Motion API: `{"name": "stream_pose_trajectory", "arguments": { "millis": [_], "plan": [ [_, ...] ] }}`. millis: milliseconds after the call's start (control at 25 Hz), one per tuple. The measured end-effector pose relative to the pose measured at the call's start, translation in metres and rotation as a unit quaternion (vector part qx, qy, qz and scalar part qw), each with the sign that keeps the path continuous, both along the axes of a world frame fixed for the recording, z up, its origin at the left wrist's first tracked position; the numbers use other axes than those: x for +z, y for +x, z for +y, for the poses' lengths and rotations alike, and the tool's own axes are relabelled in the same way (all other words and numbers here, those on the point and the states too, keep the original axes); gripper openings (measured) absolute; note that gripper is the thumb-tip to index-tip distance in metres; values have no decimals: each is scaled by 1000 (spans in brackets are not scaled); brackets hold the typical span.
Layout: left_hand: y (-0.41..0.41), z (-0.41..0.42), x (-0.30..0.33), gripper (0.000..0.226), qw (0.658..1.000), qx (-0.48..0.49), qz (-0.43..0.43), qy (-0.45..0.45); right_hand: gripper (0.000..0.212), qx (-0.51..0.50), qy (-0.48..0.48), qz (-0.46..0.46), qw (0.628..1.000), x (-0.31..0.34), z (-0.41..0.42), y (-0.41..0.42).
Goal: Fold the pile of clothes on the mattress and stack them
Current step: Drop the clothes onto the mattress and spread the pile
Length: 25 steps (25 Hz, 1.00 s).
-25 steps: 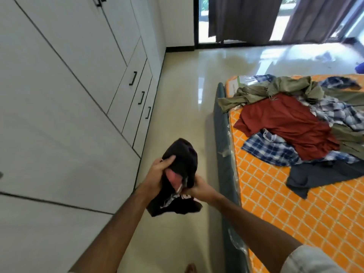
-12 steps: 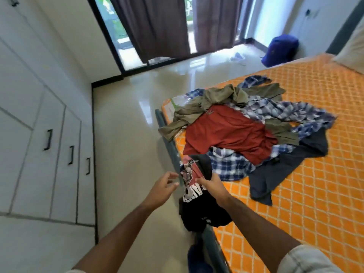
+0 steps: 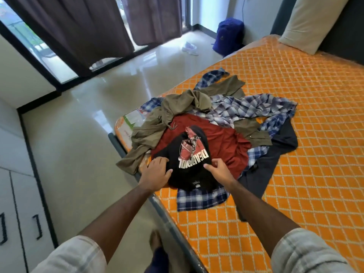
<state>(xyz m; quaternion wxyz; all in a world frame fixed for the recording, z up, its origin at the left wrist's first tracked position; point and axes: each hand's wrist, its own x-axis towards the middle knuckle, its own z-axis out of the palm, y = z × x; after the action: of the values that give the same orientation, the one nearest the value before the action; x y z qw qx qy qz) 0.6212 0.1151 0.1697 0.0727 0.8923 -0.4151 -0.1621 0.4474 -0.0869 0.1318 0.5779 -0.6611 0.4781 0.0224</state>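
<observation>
Left hand (image 3: 157, 171) flat, fingers spread, pressing left edge of black tee (image 3: 189, 166). Right hand (image 3: 219, 171) on tee's right edge, fingers curled, seemingly pinching fabric; grip not fully clear. Tee lies print up on red shirt (image 3: 222, 146), atop pile (image 3: 236, 119) at mattress (image 3: 295, 154) corner. White letters on print, upside down to camera, read roughly "DEADPOOL", part creased. Small neck label too small to read.
</observation>
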Motion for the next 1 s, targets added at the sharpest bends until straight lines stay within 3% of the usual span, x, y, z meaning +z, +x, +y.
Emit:
{"name": "stream_pose_trajectory", "arguments": {
  "millis": [200,320,400,560,720,800,880,920,1000],
  "plan": [
    [74,-70,-59,54,986,-58,-88,127,66,-1,-61,82,995,-70,-30,12],
    [131,-112,-103,62,980,-69,-71,173,78,-66,-117,142,981,-116,-56,23],
    [174,-140,-137,72,982,-21,-51,179,92,-118,-127,193,966,-148,-78,31],
    [251,-172,-199,111,971,188,31,143,120,-253,-108,274,921,-194,-120,56],
    [308,-169,-254,144,901,413,107,74,139,-393,-24,302,868,-233,-153,54],
    [313,-174,-268,142,894,427,121,55,135,-387,-7,310,868,-248,-159,59],
    [288,-192,-267,125,914,380,136,-33,122,-356,-15,336,872,-252,-157,74],
    [266,-205,-264,116,916,350,165,-106,116,-357,-14,321,877,-250,-156,87],
    [220,-233,-252,118,881,318,302,-174,113,-375,-6,232,898,-238,-156,129]
  ]
}}
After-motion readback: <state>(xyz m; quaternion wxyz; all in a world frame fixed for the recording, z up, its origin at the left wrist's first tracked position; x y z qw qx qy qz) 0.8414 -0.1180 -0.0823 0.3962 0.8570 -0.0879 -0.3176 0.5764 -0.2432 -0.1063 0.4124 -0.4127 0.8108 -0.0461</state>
